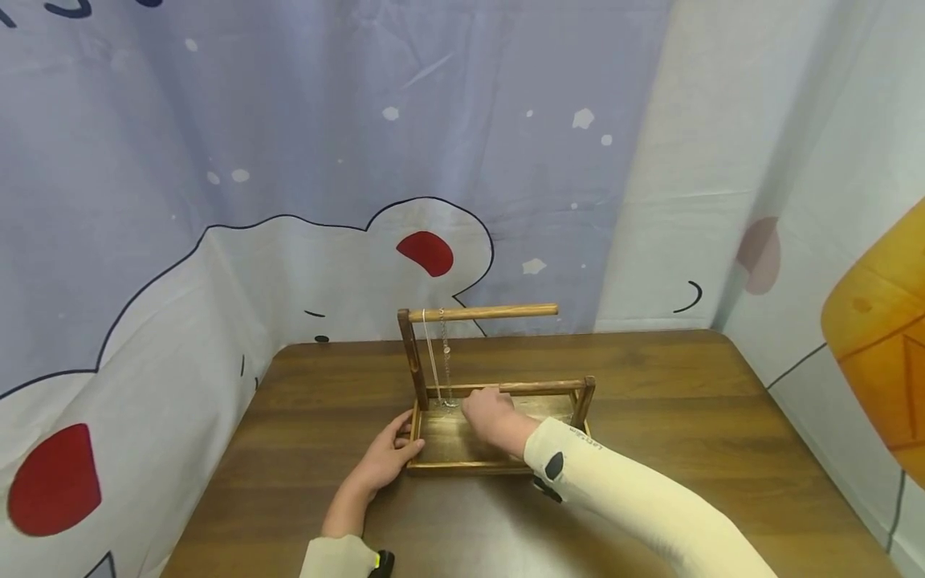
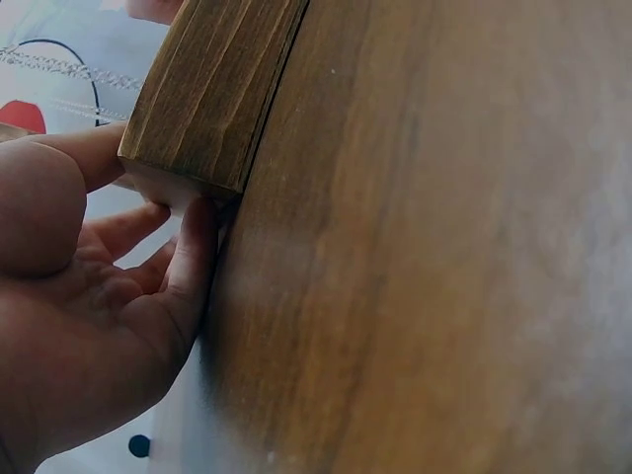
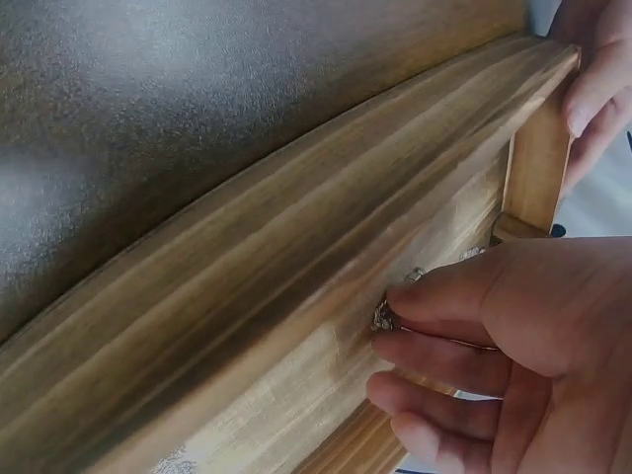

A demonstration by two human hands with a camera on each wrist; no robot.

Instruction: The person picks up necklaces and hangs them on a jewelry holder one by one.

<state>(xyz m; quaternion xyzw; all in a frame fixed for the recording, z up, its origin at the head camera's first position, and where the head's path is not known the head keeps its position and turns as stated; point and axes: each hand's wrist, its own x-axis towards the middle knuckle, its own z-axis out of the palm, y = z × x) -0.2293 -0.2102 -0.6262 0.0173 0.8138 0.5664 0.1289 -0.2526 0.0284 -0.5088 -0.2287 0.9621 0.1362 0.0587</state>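
A wooden jewelry stand [image 1: 470, 466] with a shallow tray base stands on the table. My left hand [image 1: 386, 457] grips the tray's left end, thumb on the rim and fingers round the outer side, as the left wrist view [image 2: 128, 296] also shows. Over the tray is my right hand [image 1: 495, 417]. Its thumb and index finger pinch a small bunched silver chain [image 3: 383, 316] close to the tray floor. Two thin necklaces, one a plain strand [image 1: 431, 353] and one a chain with small beads [image 1: 446, 352], hang from the upper bar [image 1: 499, 311] near its post.
A lower wooden bar [image 1: 542, 387] runs along the tray's back to a short right post [image 1: 584, 401]. More silvery jewelry [image 3: 176, 462] lies in the tray. The brown table [image 1: 686, 417] meets a printed curtain [image 1: 542, 160] behind.
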